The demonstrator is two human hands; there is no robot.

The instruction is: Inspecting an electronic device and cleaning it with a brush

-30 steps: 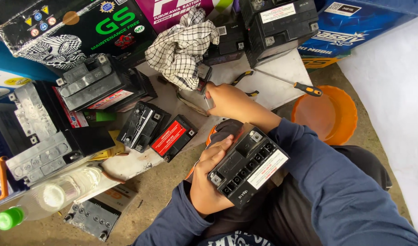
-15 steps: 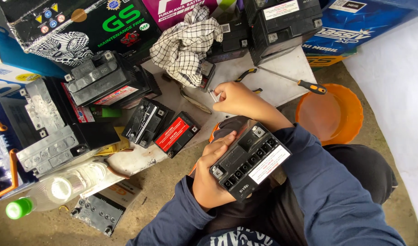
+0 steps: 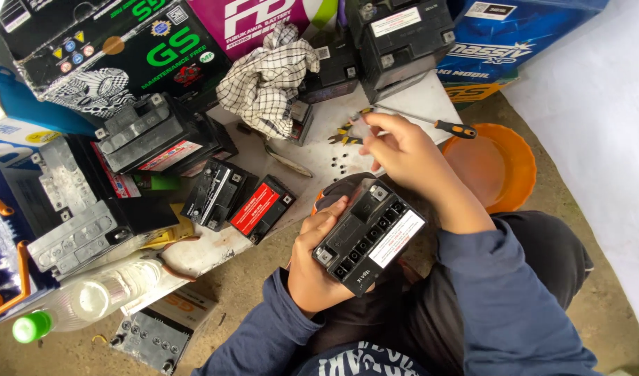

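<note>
Even, soft daylight; faint shadows; white sheet [image 3: 605, 139] at right overexposed; sharp focus, slight wide-angle edge stretch

The small battery [image 3: 369, 235] in the left hand [image 3: 318, 268] is matt black plastic, ribbed along its top, with a smooth white paper label. The right hand [image 3: 403, 150] pinches something small and pale, too blurred to tell the material. Beside it lies a screwdriver [image 3: 438, 126] with a thin metal shaft and an orange and black plastic handle. The bowl [image 3: 511, 167] is glossy orange plastic. The rag [image 3: 267, 80] is soft checked cloth, crumpled. The bottle [image 3: 90, 303] is clear plastic with a green cap. The boxes [image 3: 124, 49] behind look like printed glossy cardboard. The sleeves [image 3: 500, 306] are matt blue cloth. The ground [image 3: 250, 285] is rough and gritty.
</note>
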